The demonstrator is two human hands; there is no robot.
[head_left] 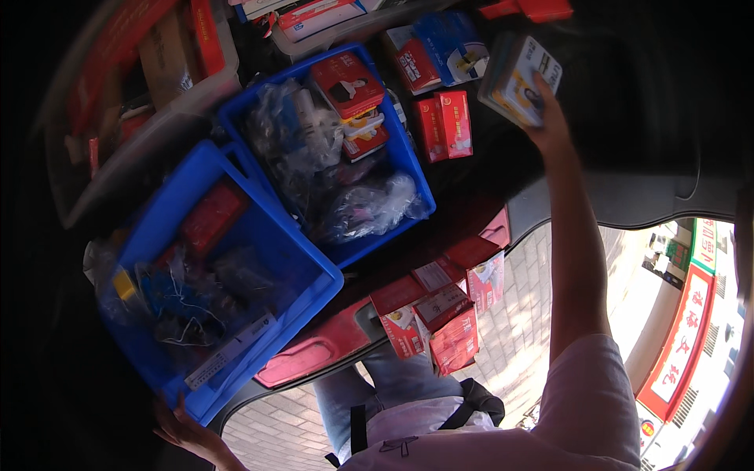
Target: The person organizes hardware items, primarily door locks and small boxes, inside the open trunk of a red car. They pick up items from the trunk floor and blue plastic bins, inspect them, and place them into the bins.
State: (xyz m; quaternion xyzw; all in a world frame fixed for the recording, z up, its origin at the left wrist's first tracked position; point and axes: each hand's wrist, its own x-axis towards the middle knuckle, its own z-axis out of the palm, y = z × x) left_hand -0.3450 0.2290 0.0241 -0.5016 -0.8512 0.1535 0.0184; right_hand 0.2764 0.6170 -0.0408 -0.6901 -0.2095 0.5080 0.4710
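Observation:
My right hand (549, 118) is closed round a stack of flat white packs (528, 72) with yellow printing, held up at the far right of the car boot. At the lower left, my left hand (188, 434) grips the near corner of a blue bin (302, 267); shadow partly hides its fingers. This bin sits tilted, overlapping the edge of another blue bin (420, 184). Inside the nearer one lie clear plastic bags (177, 294) and a red box (214, 216). The farther bin holds crumpled plastic bags (365, 208) and red boxes (348, 85).
Red cartons (445, 125) and a blue box (452, 49) stand right of the bins. Open red cartons (448, 326) sit on the boot's near edge, before my legs. A clear tub (224, 67) with red and brown boxes stands far left. Paving (522, 314) lies outside.

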